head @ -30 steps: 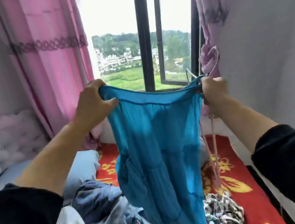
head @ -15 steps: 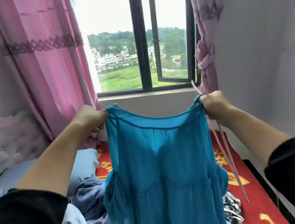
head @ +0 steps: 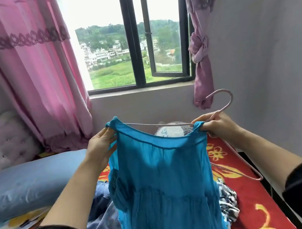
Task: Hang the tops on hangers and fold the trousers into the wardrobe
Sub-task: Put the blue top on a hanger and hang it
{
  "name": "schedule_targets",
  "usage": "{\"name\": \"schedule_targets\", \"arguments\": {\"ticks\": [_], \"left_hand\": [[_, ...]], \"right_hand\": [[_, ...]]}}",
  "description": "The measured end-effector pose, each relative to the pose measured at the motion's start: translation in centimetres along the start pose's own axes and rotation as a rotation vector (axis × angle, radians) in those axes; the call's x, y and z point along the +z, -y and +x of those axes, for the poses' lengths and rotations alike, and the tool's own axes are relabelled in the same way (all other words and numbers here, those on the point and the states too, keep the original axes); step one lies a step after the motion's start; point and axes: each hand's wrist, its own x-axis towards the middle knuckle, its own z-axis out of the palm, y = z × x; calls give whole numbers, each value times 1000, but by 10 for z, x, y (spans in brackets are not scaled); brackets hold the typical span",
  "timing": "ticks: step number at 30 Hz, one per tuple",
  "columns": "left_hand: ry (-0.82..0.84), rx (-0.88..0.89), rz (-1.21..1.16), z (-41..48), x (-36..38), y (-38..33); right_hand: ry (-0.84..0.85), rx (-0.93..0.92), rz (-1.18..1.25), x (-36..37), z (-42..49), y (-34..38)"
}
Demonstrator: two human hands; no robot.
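A bright blue top (head: 166, 182) hangs in front of me, spread between both hands above the bed. My left hand (head: 101, 145) pinches its left shoulder, where one end of a pale pink hanger (head: 224, 101) sits inside the neckline. My right hand (head: 216, 125) grips the right shoulder strap together with the hanger's neck; the hook curves up to the right. The hanger's other arm slants down past my right wrist, outside the top.
More clothes lie heaped under the top: blue denim (head: 102, 223) and a black-and-white patterned piece (head: 229, 203). They rest on a red flowered bedspread (head: 250, 215). A blue pillow (head: 25, 187) lies left. Pink curtains (head: 38, 73) frame the window (head: 132, 36); a wall stands close on the right.
Both hands have come down from window height to just above the bed, carrying the top. The hanger's left arm now lies inside the neckline, and its hook shows beside my right hand.
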Motion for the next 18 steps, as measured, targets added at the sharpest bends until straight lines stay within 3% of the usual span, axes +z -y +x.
{"name": "schedule_targets", "arguments": {"ticks": [8, 12, 18], "left_hand": [[-5, 37, 73, 2, 1, 14], [1, 57, 234, 5, -11, 16], [256, 68, 628, 1, -11, 9]], "right_hand": [[-33, -65, 90, -2, 0, -9], [42, -54, 35, 1, 2, -14], [94, -16, -40, 16, 7, -9]]}}
